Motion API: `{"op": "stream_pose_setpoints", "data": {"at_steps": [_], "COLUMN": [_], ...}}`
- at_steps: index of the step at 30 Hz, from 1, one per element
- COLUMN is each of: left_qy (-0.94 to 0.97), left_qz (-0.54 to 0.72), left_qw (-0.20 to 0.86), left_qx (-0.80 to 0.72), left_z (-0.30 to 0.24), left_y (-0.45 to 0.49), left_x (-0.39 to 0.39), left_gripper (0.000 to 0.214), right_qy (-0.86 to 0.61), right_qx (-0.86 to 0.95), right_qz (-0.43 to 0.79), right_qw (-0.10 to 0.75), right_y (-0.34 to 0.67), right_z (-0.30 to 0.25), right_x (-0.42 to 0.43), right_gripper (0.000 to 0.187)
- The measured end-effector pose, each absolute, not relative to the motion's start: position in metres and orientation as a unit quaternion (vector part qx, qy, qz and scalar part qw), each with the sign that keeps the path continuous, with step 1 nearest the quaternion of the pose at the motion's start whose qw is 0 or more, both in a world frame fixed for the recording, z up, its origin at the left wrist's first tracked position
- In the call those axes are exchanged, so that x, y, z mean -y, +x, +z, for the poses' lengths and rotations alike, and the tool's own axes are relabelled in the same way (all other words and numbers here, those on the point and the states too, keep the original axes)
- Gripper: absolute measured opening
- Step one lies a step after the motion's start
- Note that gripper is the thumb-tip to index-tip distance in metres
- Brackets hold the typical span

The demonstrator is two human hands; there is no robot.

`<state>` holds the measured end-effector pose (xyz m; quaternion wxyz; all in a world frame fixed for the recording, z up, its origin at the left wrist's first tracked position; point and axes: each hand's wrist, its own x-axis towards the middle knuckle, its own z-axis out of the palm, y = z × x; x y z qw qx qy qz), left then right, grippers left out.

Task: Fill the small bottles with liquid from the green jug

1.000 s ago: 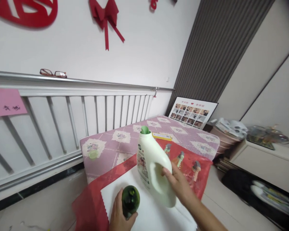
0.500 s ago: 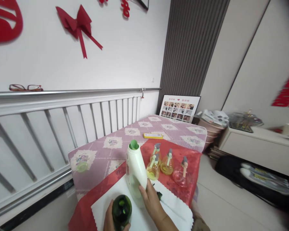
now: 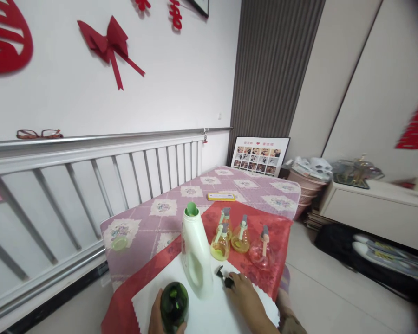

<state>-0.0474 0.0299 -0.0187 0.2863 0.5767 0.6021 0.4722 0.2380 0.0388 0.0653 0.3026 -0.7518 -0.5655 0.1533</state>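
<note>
My left hand [image 3: 155, 314] is wrapped round a dark green round bottle [image 3: 174, 305] with an open neck, at the near edge of a white sheet [image 3: 212, 315]. A white detergent jug [image 3: 195, 253] with an open green spout stands upright on the sheet, free of both hands. My right hand [image 3: 242, 293] lies on the sheet to the right of the jug, fingers closing on a small dark pump top [image 3: 225, 278].
Three small spray bottles [image 3: 239, 236] stand on a red cloth [image 3: 271, 227] behind the sheet. A green cap [image 3: 119, 242] and a yellow flat box [image 3: 221, 197] lie on the purple tablecloth. White railing at left, low cabinet [image 3: 376, 208] at right.
My right hand has let go of the jug's handle and moved right onto the small dark pump top. The jug now stands upright by itself. My left hand keeps the green bottle.
</note>
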Motion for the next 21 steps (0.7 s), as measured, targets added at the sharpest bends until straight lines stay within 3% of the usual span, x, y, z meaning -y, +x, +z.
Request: {"op": "stream_pose_setpoints", "data": {"at_steps": [4, 10, 13, 16, 21], "left_qy": [0.568, 0.542, 0.538, 0.534, 0.533], "left_qz": [0.487, 0.497, 0.498, 0.500, 0.503], "left_qw": [0.301, 0.315, 0.313, 0.325, 0.349], "left_qx": [-0.591, -0.600, -0.604, -0.599, -0.584], "left_z": [-0.016, -0.020, -0.018, -0.012, 0.005], "left_y": [-0.046, -0.046, -0.045, -0.043, -0.040], "left_x": [-0.028, -0.031, -0.031, -0.029, -0.022], "left_gripper": [0.088, 0.096, 0.094, 0.091, 0.091], "right_qy": [-0.746, -0.720, -0.684, -0.559, -0.429], "right_qx": [0.561, 0.509, 0.428, 0.258, 0.158], "right_qz": [0.174, 0.234, 0.332, 0.487, 0.567], "right_qw": [0.314, 0.410, 0.489, 0.619, 0.685], "right_y": [0.236, 0.230, 0.218, 0.204, 0.188], "right_z": [0.072, 0.086, 0.098, 0.119, 0.163], "right_x": [-0.037, -0.015, 0.004, 0.020, 0.031], "right_gripper": [0.026, 0.015, 0.027, 0.042, 0.052]}}
